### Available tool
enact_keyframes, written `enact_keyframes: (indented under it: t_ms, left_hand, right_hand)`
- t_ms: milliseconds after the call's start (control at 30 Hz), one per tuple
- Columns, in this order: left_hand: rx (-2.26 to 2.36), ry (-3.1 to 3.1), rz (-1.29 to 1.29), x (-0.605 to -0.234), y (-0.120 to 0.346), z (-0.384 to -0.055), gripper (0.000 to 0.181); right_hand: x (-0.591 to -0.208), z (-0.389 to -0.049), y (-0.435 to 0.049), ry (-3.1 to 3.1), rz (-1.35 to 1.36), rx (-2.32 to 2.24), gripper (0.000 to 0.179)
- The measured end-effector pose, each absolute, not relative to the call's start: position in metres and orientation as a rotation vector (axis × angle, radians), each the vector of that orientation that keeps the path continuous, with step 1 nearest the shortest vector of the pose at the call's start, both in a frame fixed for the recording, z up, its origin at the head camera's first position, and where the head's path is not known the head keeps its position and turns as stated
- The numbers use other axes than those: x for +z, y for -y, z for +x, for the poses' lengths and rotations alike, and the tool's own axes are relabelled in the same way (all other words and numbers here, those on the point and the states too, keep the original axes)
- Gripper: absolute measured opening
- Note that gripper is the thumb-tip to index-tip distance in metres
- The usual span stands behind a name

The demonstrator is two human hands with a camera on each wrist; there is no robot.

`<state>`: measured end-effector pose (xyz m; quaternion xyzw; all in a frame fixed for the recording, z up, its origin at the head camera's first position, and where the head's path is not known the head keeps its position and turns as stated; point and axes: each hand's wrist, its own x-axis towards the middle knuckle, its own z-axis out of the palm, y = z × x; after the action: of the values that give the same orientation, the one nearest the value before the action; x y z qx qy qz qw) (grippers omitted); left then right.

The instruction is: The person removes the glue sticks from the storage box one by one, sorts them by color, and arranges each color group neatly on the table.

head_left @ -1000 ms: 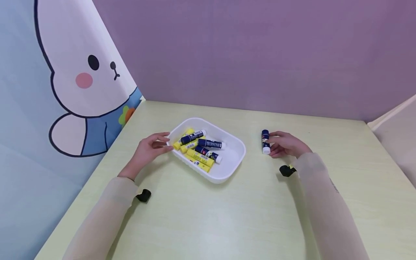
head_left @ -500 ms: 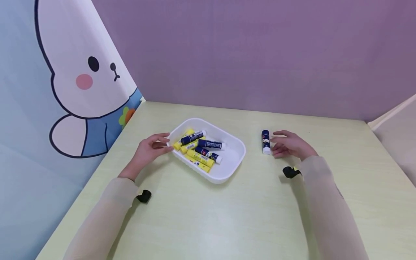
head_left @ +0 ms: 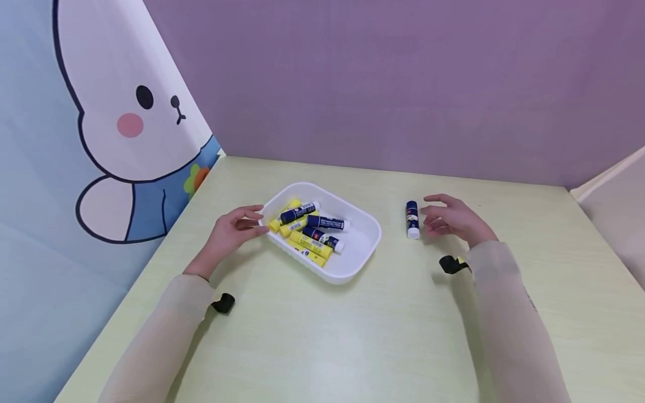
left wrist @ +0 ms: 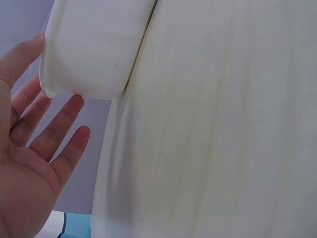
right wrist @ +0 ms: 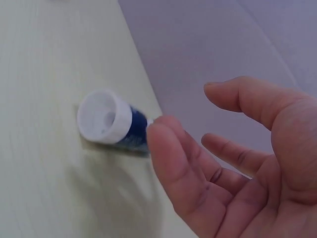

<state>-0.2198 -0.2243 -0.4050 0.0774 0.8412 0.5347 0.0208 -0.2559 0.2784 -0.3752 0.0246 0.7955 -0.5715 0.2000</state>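
Note:
My left hand (head_left: 229, 235) rests at the left corner of a white plastic tray (head_left: 361, 246), thumb and fingertips touching its rim. Its fingers look spread and relaxed in the left wrist view, against the tray's outer wall (left wrist: 94, 54). Several yellow glue sticks (head_left: 311, 244) and dark blue ones with white ends (head_left: 327, 223) lie jumbled in the tray. Another dark blue glue stick (head_left: 412, 219) lies alone on the table, its white end (right wrist: 101, 119) toward the right wrist camera. Just right of it, my right hand (head_left: 456, 221) hovers with loosely bent fingers and holds nothing.
The pale wooden-look table (head_left: 322, 347) ends at a purple wall covering (head_left: 383, 84). A light blue covering with a cartoon rabbit (head_left: 136, 112) lines the left side. A white panel (head_left: 615, 207) stands along the right.
My right hand has let go of the lone blue glue stick and drawn back to the right, then lifted slightly. The glue stick stays on the table. The left hand and tray hold still.

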Motion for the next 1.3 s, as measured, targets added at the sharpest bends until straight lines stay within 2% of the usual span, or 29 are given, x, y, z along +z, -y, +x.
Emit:
enact_keyframes:
  t_ms: [667, 1300]
  left_hand:
    - [1.667, -2.595, 0.236, -0.406, 0.225, -0.221, 0.034]
    - [1.669, -2.587, 0.214, -0.404, 0.224, -0.22, 0.034]
  right_hand:
    - [-0.341, -0.25, -0.237, -2.326, -0.125, -1.541, 0.065]
    - [-0.33, -0.256, -0.198, -2.369, -0.259, -1.383, 0.055]
